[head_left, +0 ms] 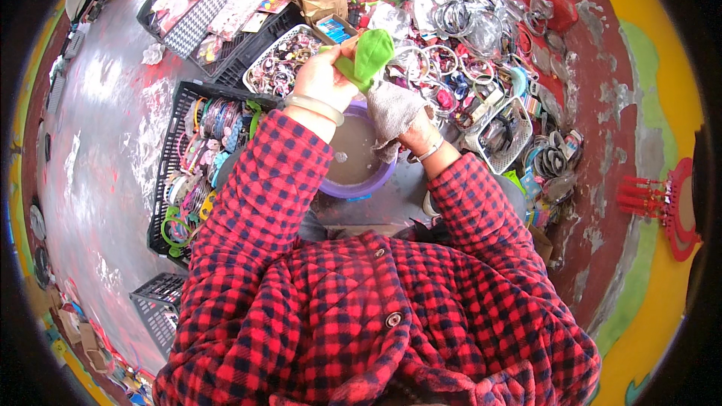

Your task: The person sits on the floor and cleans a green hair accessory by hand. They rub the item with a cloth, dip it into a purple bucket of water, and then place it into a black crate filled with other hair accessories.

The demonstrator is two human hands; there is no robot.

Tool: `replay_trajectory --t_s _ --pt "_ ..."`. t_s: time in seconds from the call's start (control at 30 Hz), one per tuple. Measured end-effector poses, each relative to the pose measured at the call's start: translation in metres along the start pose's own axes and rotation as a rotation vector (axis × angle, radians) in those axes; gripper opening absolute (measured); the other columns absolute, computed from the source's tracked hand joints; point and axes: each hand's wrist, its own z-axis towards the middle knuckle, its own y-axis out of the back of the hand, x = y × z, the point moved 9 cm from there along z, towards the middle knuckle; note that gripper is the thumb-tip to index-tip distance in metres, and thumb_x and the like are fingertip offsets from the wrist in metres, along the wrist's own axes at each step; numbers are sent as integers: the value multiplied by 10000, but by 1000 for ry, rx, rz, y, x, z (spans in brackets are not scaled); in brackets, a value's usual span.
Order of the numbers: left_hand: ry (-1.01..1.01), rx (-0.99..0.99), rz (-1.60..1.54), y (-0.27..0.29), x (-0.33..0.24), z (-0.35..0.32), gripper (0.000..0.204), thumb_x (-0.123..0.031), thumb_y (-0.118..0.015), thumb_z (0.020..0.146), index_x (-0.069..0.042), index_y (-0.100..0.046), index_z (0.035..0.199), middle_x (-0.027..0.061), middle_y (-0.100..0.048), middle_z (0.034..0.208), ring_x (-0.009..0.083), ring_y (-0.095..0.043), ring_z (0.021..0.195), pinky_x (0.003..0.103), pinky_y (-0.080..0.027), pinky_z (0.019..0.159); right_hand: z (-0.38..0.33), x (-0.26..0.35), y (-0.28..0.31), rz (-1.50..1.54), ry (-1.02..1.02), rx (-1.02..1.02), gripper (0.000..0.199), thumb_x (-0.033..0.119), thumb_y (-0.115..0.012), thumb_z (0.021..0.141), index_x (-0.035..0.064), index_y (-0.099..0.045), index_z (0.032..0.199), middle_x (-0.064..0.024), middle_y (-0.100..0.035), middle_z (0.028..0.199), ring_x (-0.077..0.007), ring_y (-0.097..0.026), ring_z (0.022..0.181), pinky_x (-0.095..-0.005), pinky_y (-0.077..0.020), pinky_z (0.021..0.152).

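Observation:
My left hand (325, 79) is closed on a bright green, rounded fabric piece (374, 55) that stands up past my fingers; the rest of it is hidden. A grey cloth (395, 109) covers the fingers of my right hand (421, 137). That hand is closed round the cloth, and the cloth's upper end meets the base of the green piece. Both hands are held over the far side of a purple basin (380, 178) with cloudy grey water in it. A corner of the cloth hangs down over the basin's right part.
A black crate (159, 203) of colourful headbands stands left of the basin. Beyond it are a white basket (252, 79) of hair ties and a patterned box (214, 7). Many headbands and plastic bags pile up at far right, near a white basket (481, 139).

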Motion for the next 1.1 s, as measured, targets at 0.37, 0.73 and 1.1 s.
replay_trajectory --t_s 0.37,0.73,1.1 --pt "-338 -127 56 50 -152 -43 249 -202 -439 903 6 -567 949 137 -595 916 258 -567 910 386 -441 836 -59 0 -92 266 194 122 142 71 -477 756 10 -506 881 -164 -572 742 -302 -593 689 -360 -469 610" --pt "4 -475 1087 176 -165 -226 285 -279 -632 794 -3 -637 865 87 -612 717 135 -568 648 279 -455 594 -86 35 -109 252 231 655 528 336 -731 583 -47 -508 871 -216 -573 755 -357 -584 717 -397 -481 656" --pt "-393 -1373 -527 388 -114 -510 112 -119 -579 848 -47 -543 926 89 -587 871 188 -566 800 325 -491 719 -89 66 -83 115 278 699 421 319 -671 612 -26 -535 811 -206 -567 726 -352 -577 677 -401 -471 602"
